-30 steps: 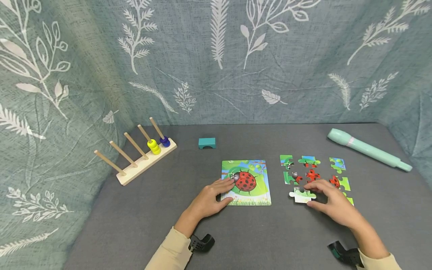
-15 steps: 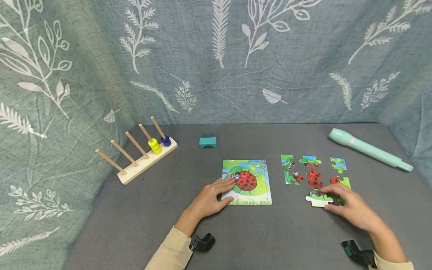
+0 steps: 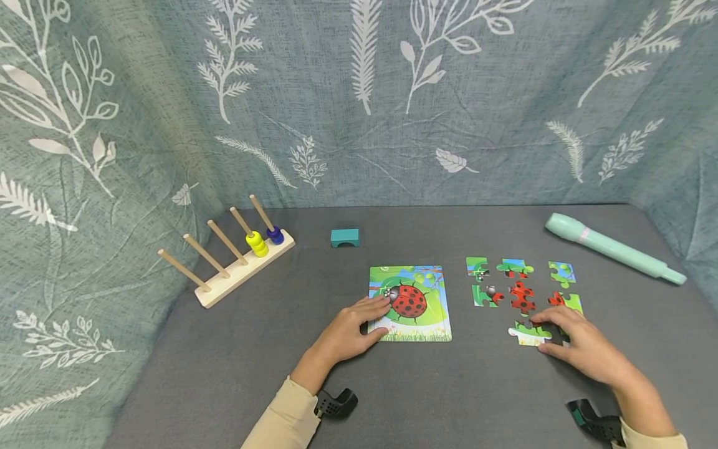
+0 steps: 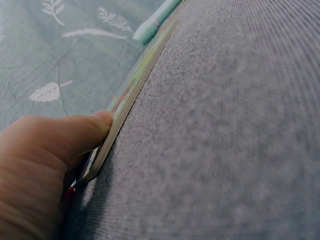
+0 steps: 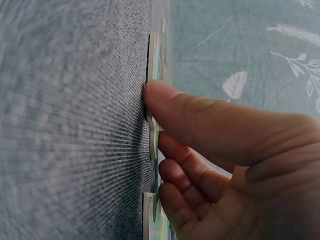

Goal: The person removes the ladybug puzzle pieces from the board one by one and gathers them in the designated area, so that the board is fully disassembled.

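Observation:
My left hand (image 3: 353, 330) rests on the left side of a square ladybug puzzle board (image 3: 412, 330), fingers extended over the picture. In the left wrist view its thumb (image 4: 82, 131) lies along the board's near edge. On the right, my right hand (image 3: 589, 349) pinches a green-and-white jigsaw piece (image 3: 530, 338), thumb at the lower edge and fingers at the upper one. That piece is low against the table in the right wrist view, under the thumb (image 5: 165, 95). Just above it is a red spotted jigsaw piece (image 3: 521, 297). The hand partly covers another piece at the lower right.
Several more jigsaw pieces, such as a green corner one (image 3: 477, 267), lie in loose rows. A mint-green tube-shaped object (image 3: 614, 248) lies at the back right. A teal arched block (image 3: 344, 237) and a wooden peg stand (image 3: 244, 271) with yellow and blue beads are further left.
My right hand has moved right with the jigsaw piece, bringing it below the red spotted piece, then nearly stopped. The left hand stays on the board.

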`<state>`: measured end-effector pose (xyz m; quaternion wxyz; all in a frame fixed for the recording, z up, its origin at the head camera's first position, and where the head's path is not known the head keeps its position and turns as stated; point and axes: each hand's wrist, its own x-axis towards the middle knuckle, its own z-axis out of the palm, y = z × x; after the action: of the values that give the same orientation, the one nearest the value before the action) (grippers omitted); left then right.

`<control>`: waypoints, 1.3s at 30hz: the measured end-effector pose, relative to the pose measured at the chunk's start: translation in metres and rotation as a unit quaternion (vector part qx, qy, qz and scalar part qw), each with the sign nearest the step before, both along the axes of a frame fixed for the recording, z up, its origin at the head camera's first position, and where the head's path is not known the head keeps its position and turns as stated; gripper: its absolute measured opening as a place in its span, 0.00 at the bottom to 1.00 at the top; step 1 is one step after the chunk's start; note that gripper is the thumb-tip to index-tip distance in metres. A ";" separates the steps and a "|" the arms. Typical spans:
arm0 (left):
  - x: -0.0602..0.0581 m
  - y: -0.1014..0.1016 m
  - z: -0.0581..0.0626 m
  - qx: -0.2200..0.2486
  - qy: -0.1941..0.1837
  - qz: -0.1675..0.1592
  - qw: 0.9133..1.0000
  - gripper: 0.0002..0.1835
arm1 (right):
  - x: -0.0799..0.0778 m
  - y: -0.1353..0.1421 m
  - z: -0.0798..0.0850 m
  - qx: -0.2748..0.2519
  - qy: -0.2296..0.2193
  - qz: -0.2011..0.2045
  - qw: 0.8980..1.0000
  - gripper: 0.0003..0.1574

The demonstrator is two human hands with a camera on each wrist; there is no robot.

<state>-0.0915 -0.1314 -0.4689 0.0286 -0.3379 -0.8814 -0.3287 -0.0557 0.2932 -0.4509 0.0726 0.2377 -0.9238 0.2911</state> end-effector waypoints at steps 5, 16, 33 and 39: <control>0.000 0.001 0.001 -0.001 -0.004 0.000 1.000 0.25 | 0.001 0.001 0.002 0.003 -0.014 -0.010 1.000 0.28; -0.001 0.001 0.002 0.001 -0.006 0.001 1.000 0.25 | 0.003 -0.001 0.011 -0.026 -0.041 -0.029 0.998 0.31; -0.002 -0.005 0.001 0.008 -0.007 0.020 1.000 0.33 | -0.015 -0.058 0.015 -0.070 -0.077 0.032 0.994 0.34; -0.002 -0.013 0.003 -0.025 -0.010 0.034 0.999 0.40 | -0.023 -0.090 0.017 -0.061 -0.099 0.059 0.991 0.34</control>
<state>-0.0938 -0.1444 -0.4658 0.0227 -0.3054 -0.9006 -0.3086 -0.0790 0.2029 -0.4337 -0.0226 0.2569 -0.8911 0.3734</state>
